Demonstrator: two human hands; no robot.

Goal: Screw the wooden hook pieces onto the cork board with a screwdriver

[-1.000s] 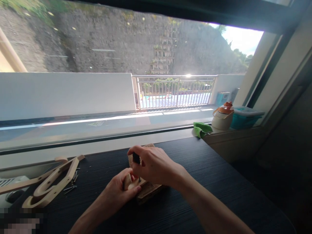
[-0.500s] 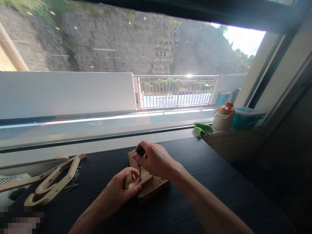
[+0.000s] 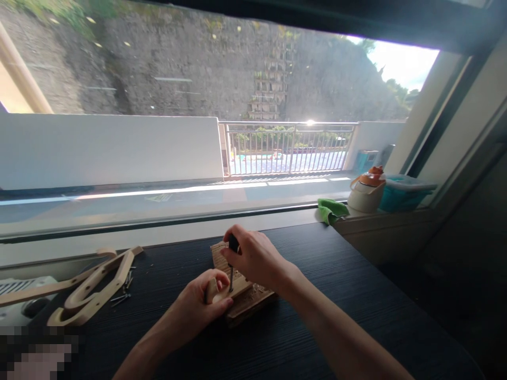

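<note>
My right hand (image 3: pixel 257 256) is closed around the black handle of a screwdriver (image 3: pixel 233 243), which stands nearly upright. Its thin shaft points down to a pale wooden hook (image 3: pixel 241 285), and the tip meets the wood close to my left fingers. With thumb and fingers, my left hand (image 3: pixel 201 300) grips the curved end of that hook. Beneath it lies a rough wooden board (image 3: pixel 253 306) with small shavings on it. The screw head, if one is there, is too small to make out.
More pale wooden hooks (image 3: pixel 113 277) lie at the left of the black table (image 3: pixel 301 248), with several loose screws (image 3: pixel 125 289) beside them. On the windowsill at the right are a green cloth (image 3: pixel 332 210), a cream bottle (image 3: pixel 365 195) and a teal box (image 3: pixel 406 192).
The whole view has shifted slightly, so things appear a little further right. Both hands keep their grips on the screwdriver and the hook, with the tip at the same place.
</note>
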